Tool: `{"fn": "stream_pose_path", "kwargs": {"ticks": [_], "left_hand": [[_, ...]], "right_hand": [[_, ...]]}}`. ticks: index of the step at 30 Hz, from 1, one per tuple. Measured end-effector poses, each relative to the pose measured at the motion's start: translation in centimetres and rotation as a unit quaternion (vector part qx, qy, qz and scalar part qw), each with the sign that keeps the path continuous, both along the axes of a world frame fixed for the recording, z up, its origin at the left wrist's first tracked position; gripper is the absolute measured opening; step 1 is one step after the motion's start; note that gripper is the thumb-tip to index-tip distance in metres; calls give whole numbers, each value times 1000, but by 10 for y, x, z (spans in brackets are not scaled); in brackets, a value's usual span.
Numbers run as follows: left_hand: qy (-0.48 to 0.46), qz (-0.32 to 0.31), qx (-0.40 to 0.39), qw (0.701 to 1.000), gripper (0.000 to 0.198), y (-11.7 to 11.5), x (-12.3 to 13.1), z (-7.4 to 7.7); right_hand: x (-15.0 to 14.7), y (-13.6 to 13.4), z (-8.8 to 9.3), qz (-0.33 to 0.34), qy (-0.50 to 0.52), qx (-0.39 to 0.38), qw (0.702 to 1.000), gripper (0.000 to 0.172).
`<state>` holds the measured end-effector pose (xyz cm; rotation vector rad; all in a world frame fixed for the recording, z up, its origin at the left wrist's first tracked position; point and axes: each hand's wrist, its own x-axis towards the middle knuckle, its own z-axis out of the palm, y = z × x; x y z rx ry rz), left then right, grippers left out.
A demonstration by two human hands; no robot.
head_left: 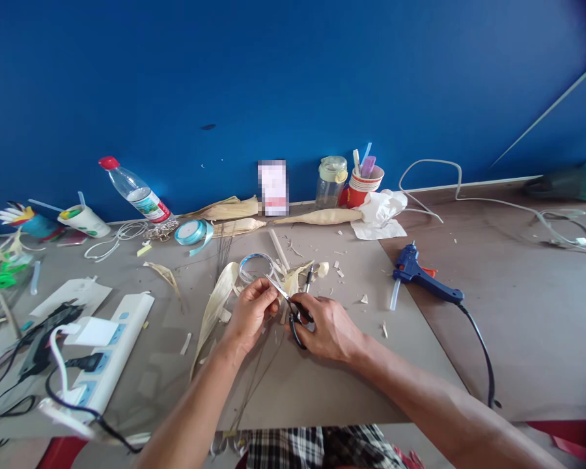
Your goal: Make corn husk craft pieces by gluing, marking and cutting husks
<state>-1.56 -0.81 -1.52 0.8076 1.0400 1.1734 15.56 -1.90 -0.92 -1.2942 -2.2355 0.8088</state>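
My right hand (329,326) grips a pair of scissors (297,322) with black handles, its metal blades pointing up and left. Opposite the blades, my left hand (254,309) is closed in a pinch close to the scissor tips; what lies between its fingers is too small to make out. Just beyond my hands are a roll of tape (254,258), a pen (309,278) and pieces of dry corn husk (219,293). Thin dark wires (254,384) run across the table under my hands.
A blue glue gun (427,273) with its cord lies at right. A white power strip (114,345) with plugs sits at left. Along the blue wall stand a tilted plastic bottle (144,198), a ribbon spool (190,232), a jar (331,182) and red paper cups (364,185).
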Motion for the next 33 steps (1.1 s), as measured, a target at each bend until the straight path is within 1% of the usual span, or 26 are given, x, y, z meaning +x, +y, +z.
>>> {"fn": "stream_pose_path", "kwargs": {"ticks": [11,24,30,33], "left_hand": [[10,14,-8,1000,25,0,0,-1],[7,22,-13,1000,25,0,1,2],[3,22,-6,1000,22,1,1,3],[2,23,1,1000,21,2,-1,1]], "right_hand": [[-1,1,-3,-10,-14,25,1000,27],[-1,2,-3,-6,-25,14,1000,24],[0,2,-3,-38,15,-11,999,25],[1,1,-2,-37,28,-12,999,24]]}}
